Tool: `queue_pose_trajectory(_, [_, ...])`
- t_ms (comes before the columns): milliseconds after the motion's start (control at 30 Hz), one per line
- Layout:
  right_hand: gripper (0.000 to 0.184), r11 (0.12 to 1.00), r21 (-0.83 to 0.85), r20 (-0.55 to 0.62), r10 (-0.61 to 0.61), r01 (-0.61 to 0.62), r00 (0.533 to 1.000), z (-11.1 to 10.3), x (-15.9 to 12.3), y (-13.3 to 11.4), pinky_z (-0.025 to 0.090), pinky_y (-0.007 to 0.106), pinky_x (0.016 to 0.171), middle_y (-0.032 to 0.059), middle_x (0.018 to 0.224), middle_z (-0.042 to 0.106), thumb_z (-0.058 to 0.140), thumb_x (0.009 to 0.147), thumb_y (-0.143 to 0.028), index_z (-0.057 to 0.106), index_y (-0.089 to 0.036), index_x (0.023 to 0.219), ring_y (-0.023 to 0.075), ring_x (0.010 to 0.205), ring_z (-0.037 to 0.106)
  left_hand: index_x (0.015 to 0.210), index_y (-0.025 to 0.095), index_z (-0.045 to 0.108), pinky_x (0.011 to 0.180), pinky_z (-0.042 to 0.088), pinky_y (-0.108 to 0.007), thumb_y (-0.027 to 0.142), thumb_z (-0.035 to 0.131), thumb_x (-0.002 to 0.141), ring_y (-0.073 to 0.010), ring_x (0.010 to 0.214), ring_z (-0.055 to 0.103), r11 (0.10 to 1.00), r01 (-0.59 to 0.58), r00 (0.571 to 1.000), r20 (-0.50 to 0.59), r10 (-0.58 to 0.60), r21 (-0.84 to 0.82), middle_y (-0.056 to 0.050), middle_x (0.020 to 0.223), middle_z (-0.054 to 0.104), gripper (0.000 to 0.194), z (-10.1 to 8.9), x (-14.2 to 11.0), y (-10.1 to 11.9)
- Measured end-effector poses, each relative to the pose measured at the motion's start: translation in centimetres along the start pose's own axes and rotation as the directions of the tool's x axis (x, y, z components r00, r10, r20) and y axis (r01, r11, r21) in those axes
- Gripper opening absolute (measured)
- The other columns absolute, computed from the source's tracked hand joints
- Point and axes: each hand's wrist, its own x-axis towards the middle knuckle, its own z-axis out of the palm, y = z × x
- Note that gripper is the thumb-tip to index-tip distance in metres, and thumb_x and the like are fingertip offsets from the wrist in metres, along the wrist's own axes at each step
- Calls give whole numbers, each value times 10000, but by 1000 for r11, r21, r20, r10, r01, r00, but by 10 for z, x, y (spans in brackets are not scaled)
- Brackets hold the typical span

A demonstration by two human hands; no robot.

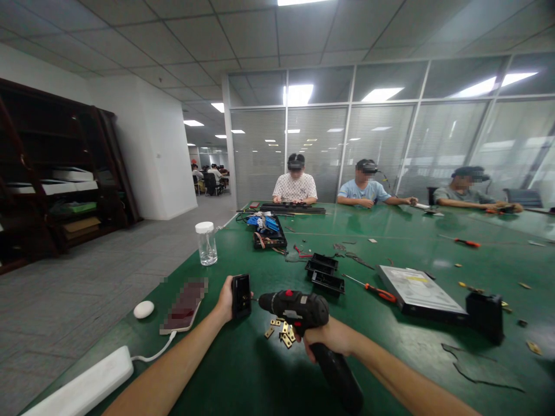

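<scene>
In the head view, the two hands are apart, and each one is closed on a thing. The left hand (225, 301) grasps a small black casing (241, 296), raised a little over the green tabletop (243, 378); the right hand (330, 337) is wrapped around the grip of a black cordless drill (299, 306). The drill's nose is turned to the casing's right side, very near it, but I cannot tell whether the tip touches. The work on this casing seems to me in the middle, because the drill is at it and it is not yet put down. Below the drill lie some loose brass pieces (284, 336), apparently separated already. Farther away, a group of open black trays (328, 282) stands beside a screwdriver (381, 293); whether these are finished or are waiting, I cannot judge from here.
</scene>
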Motion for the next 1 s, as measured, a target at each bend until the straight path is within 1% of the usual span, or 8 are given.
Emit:
queue_pose_trajectory(133, [149,1000,3,10,-16,16,1000,-1,0,-1,340,185,421,-20,483,471,399,560,-140,463,-126,694,78,431,447,650,116,513,448,384,-280,483,330,615,-180,472,522,1000,17,1000,-6,-17,-14,-78,552,563,412,2,-2,1])
queue_pose_trajectory(267, [170,1000,-24,-6,-8,8,1000,-1,1,0,328,177,409,-19,480,476,401,557,-138,473,-124,711,77,427,447,634,120,513,457,386,-282,478,327,616,-180,477,524,1000,15,1000,-19,-16,-21,-74,540,560,405,3,-2,1])
queue_pose_trajectory(500, [205,1000,-13,-4,16,-16,1000,-1,2,1,351,186,439,-14,507,493,413,557,-145,485,-127,748,80,451,458,644,120,516,467,388,-286,499,324,611,-187,490,527,1000,15,1000,-14,-15,-10,-82,553,563,427,3,-3,1])
queue_pose_trajectory(667, [188,1000,-7,-19,9,-9,1000,1,1,-1,341,176,419,-21,473,482,412,554,-146,492,-126,723,74,425,448,639,119,512,458,386,-272,488,313,622,-176,481,525,1000,26,999,-32,-26,-8,-76,549,560,420,5,-5,3])
queue_pose_trajectory(767, [175,1000,-17,-25,11,-12,1000,1,1,-2,341,176,417,-20,465,480,409,554,-150,496,-121,704,74,424,445,645,119,510,466,389,-272,490,329,615,-177,491,528,1000,12,1000,-21,-12,-2,-78,553,563,414,5,-5,4])
queue_pose_trajectory(900, [195,999,-3,-17,37,-37,999,2,0,-5,355,186,443,-17,492,489,408,548,-143,487,-127,725,80,457,460,634,119,508,461,388,-268,477,326,622,-176,487,529,1000,-3,999,-33,3,-2,-78,547,561,402,6,-7,4])
queue_pose_trajectory(1000, [194,998,-14,-30,55,-56,998,3,0,-7,353,189,442,-21,474,483,406,545,-141,482,-129,722,82,448,457,626,121,508,448,386,-267,465,319,627,-173,475,526,1000,-2,999,-49,2,-7,-73,540,558,391,8,-8,4])
